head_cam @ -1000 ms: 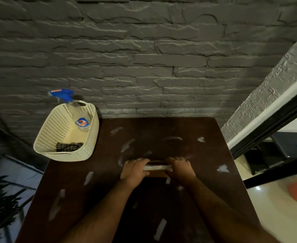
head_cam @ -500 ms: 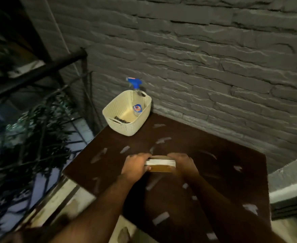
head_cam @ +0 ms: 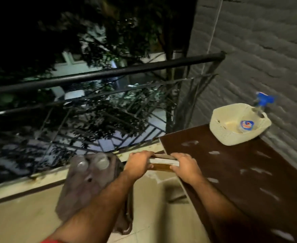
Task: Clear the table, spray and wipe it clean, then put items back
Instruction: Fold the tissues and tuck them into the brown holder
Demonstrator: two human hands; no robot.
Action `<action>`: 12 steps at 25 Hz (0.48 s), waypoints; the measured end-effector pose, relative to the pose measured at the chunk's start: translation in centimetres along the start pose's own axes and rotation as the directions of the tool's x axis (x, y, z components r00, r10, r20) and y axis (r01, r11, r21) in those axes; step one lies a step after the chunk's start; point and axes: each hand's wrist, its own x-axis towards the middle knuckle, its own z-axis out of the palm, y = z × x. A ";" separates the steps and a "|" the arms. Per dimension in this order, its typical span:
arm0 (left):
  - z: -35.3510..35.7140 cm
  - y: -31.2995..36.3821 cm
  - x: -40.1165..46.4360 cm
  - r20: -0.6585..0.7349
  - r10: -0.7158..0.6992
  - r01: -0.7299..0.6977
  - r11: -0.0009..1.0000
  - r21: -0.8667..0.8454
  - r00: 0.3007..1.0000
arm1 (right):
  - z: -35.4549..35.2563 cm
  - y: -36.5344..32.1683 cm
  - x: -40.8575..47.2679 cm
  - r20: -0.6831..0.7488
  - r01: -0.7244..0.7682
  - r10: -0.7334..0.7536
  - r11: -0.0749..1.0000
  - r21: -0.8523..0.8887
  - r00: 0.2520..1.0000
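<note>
Cloth on floor: a grey cloth with two glasses on it, by the railing.
My left hand: curled round one end of a flat box.
My right hand: gripping the other end, the box held off the surface's left edge.
Basket: at the far corner, spray bottle inside.

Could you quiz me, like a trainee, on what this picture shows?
1. True or false: both hands hold the book.
2. Where does the spray bottle stand? A in the basket; B on the floor; C on the railing.
3. Fill in: the book is held beyond the edge of the ____.

Key: 1 true: left hand, right hand. 2 A. 3 table.
</note>
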 end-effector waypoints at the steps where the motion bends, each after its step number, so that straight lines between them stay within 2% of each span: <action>1: -0.7 -2.3 -1.5 -0.016 -0.029 0.029 1.000 -0.009 0.999 | 0.9 -2.3 0.7 0.014 0.040 -0.040 0.999 0.003 0.999; 3: -2.2 -7.4 -4.7 -0.037 -0.089 0.089 0.996 -0.014 0.995 | 3.0 -7.8 1.7 0.040 0.109 -0.109 0.994 0.017 0.993; 7: -4.5 -16.9 -10.4 -0.038 -0.200 0.199 0.979 -0.041 0.979 | 8.1 -18.4 2.3 0.082 0.132 -0.134 0.991 0.035 0.988; 12: -5.3 -25.3 -15.1 0.019 -0.294 0.295 0.955 -0.030 0.955 | 13.9 -26.7 2.6 0.152 0.153 -0.162 0.986 0.067 0.975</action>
